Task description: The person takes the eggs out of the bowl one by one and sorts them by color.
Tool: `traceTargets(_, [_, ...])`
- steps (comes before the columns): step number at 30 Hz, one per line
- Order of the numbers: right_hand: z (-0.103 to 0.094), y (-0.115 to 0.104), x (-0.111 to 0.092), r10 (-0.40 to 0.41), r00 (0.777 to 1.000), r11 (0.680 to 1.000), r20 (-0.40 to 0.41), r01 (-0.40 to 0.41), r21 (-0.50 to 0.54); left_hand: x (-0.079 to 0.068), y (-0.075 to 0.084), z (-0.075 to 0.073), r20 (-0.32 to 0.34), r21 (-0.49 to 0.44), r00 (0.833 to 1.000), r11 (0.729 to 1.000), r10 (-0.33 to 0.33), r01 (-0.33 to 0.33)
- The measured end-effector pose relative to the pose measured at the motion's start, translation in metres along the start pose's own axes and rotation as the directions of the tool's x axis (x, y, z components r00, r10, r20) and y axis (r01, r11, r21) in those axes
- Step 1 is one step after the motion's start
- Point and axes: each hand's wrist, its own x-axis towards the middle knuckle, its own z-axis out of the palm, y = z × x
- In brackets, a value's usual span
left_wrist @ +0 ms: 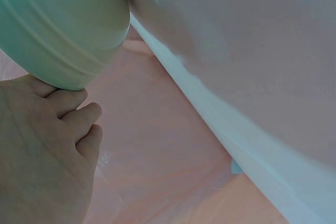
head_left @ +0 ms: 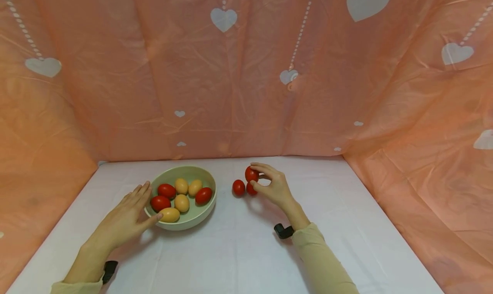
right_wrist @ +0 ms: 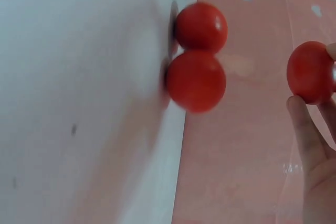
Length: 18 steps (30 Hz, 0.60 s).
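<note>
My right hand (head_left: 275,189) pinches a smooth red egg (head_left: 251,173) between thumb and fingertips. In the right wrist view this egg is held up, apart from the table surface. Below and left of it, two more red eggs (head_left: 238,188) lie side by side on the cloth, one partly covered by the hand. At the left stands a pale green bowl (head_left: 185,173) with several red eggs (head_left: 203,195) and several yellowish eggs (head_left: 182,203) inside. My left hand (head_left: 125,221) rests against the bowl's left side, fingers extended along the outer wall and thumb at the near rim.
A white cloth (head_left: 215,259) covers the table. Orange-pink drapes (head_left: 246,114) with pale hearts stand along the back and both sides. A black device (head_left: 284,231) sits at the right wrist, and another (head_left: 110,271) at the left wrist.
</note>
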Motion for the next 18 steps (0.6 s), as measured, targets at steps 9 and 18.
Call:
traceTargets(9, [-0.016, 0.041, -0.010, 0.129, 0.991, 0.992, 0.020, -0.129, -0.016, 0.001, -0.001, 0.001, -0.001, 0.006, 1.000, 1.000, 0.002, -0.002])
traceTargets(18, [-0.029, 0.063, -0.019, 0.284, 0.956, 0.956, 0.069, -0.277, -0.096, 0.001, -0.002, 0.002, -0.003, 0.005, 1.000, 1.000, 0.003, -0.003])
